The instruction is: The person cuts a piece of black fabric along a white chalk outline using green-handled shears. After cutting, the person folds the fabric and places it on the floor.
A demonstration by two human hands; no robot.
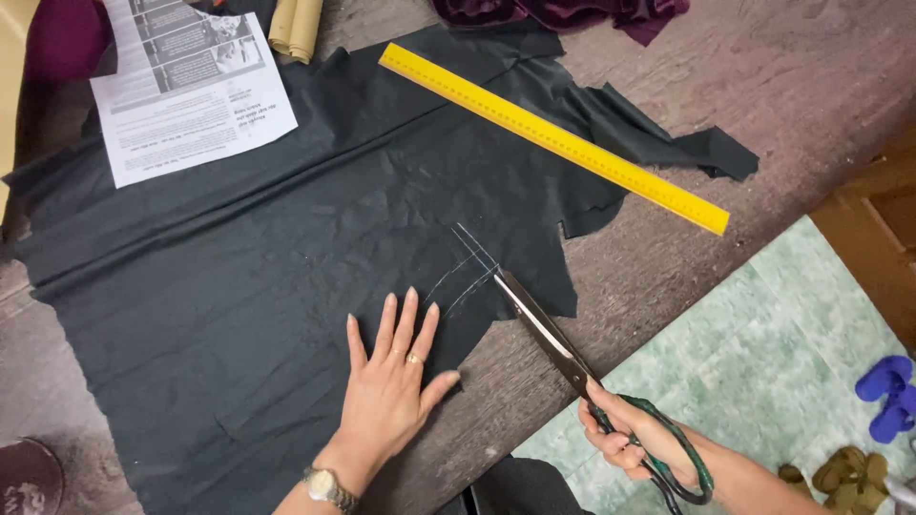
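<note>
wooden table (pixel 668 277) under black leather (pixel 286 286); left hand (pixel 391 391) lies flat on it, fingers spread, beside scissors (pixel 563 353) clenched in right hand (pixel 630 434).

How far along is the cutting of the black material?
Done: chalk lines are marked on the black material. In hand: the left hand presses it flat while the right hand brings scissors to the edge. Left: the marked lines look uncut.
</note>
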